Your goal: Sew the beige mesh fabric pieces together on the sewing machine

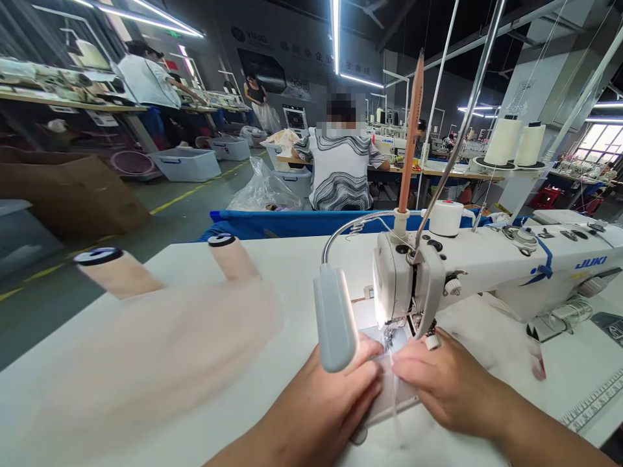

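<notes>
A white sewing machine [399, 279] stands before me, and its lamp [335, 321] hangs over my left hand. My left hand [343, 392] lies left of the needle area with its fingers bent and close together; what is under them is hidden. From the right, my right hand [452, 386] pinches at a thin white strip of fabric [393, 373], which runs down from the presser foot between both hands. A pale sheer fabric [160, 350], blurred, covers the table's left part. More sheer fabric [487, 331] lies under the machine arm.
Two thread cones [119, 275] [231, 259] stand behind the sheer fabric. A pencil [411, 136] sticks up from the machine head. A ruler [594, 399] lies at right. A blue cloth [292, 224] hangs beyond the table edge; a seated person [341, 162] is further back.
</notes>
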`<state>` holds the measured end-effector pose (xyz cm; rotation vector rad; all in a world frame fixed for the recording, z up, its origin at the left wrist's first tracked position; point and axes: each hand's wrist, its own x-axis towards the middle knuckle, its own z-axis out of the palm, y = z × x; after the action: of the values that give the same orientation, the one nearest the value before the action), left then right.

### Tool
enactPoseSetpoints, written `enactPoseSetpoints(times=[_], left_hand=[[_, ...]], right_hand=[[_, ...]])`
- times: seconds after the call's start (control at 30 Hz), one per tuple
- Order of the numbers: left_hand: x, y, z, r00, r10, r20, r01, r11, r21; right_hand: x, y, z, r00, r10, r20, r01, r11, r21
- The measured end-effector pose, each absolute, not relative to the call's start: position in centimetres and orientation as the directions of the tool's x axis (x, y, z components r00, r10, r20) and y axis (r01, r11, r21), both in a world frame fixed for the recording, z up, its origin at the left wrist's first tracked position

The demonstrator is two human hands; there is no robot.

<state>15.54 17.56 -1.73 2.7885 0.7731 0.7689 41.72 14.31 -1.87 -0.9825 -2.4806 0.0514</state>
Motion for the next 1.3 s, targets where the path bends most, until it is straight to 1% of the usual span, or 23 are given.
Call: enactPoseSetpoints(times=[0.07, 0.13, 0.17, 0.23, 0.33, 0.47, 0.57, 0.6, 0.63, 0.7, 0.77, 0.83, 0.9, 1.07, 1.17, 1.3], left_hand=[[16.0, 17.5, -2.1, 0.735, 0.485, 0.475, 0.407, -0.875, 0.264], [16.4, 17.5, -2.8, 0.732, 0.458, 0.505, 0.394, -0.889, 0.234], [16.5, 17.5, -3.1, 0.727, 0.458, 0.511, 0.399, -0.888, 0.229], [16.5, 17.5, -3.5, 0.720, 0.490, 0.491, 0.412, -0.872, 0.266], [16.0, 17.1, -2.4, 0.734, 0.556, 0.390, 0.429, -0.825, 0.368], [15.3, 15.9, 0.0, 0.730, 0.645, 0.226, 0.509, -0.734, 0.450], [15.6, 15.7, 0.0, 0.707, 0.697, 0.116, 0.576, -0.663, 0.479], [15.9, 15.8, -0.5, 0.683, 0.723, 0.106, 0.599, -0.638, 0.484], [16.3, 16.1, -1.0, 0.650, 0.750, 0.122, 0.619, -0.615, 0.488], [17.1, 16.7, -2.2, 0.571, 0.792, 0.217, 0.635, -0.593, 0.495], [17.8, 17.3, -2.9, 0.504, 0.807, 0.306, 0.638, -0.588, 0.498], [18.3, 17.6, -2.9, 0.482, 0.812, 0.329, 0.640, -0.583, 0.500], [18.6, 17.5, -2.4, 0.473, 0.815, 0.334, 0.644, -0.579, 0.501], [19.1, 17.2, -1.6, 0.436, 0.813, 0.386, 0.659, -0.580, 0.478], [19.2, 17.3, -1.9, 0.409, 0.795, 0.448, 0.664, -0.596, 0.452], [19.1, 17.6, -1.9, 0.401, 0.757, 0.517, 0.645, -0.633, 0.427]], right_hand=[[41.5, 14.2, -1.8, -0.660, 0.649, 0.378, 0.620, 0.755, -0.214], [41.5, 14.1, -1.7, -0.660, 0.660, 0.360, 0.620, 0.748, -0.235], [41.6, 14.0, -1.5, -0.655, 0.668, 0.353, 0.621, 0.742, -0.253], [41.9, 13.9, -1.2, -0.646, 0.688, 0.331, 0.617, 0.726, -0.304], [42.2, 13.7, -0.6, -0.653, 0.699, 0.292, 0.595, 0.712, -0.374], [42.2, 13.6, -0.7, -0.660, 0.699, 0.274, 0.600, 0.711, -0.368], [41.7, 13.9, -1.2, -0.628, 0.699, 0.342, 0.594, 0.715, -0.369], [41.5, 14.0, -1.3, -0.603, 0.700, 0.382, 0.583, 0.714, -0.388], [41.3, 14.1, -1.4, -0.569, 0.703, 0.426, 0.569, 0.711, -0.414], [40.9, 14.4, -1.5, -0.476, 0.723, 0.501, 0.540, 0.690, -0.483], [40.5, 14.5, -1.5, -0.371, 0.759, 0.535, 0.517, 0.648, -0.559], [40.3, 14.5, -1.5, -0.282, 0.791, 0.543, 0.500, 0.604, -0.620], [40.1, 14.4, -1.6, -0.226, 0.809, 0.543, 0.491, 0.576, -0.653], [39.7, 14.4, -1.5, -0.229, 0.796, 0.560, 0.427, 0.600, -0.677], [39.4, 14.3, -1.4, -0.242, 0.781, 0.576, 0.375, 0.623, -0.687], [39.1, 14.4, -1.2, -0.251, 0.768, 0.590, 0.366, 0.639, -0.676]])
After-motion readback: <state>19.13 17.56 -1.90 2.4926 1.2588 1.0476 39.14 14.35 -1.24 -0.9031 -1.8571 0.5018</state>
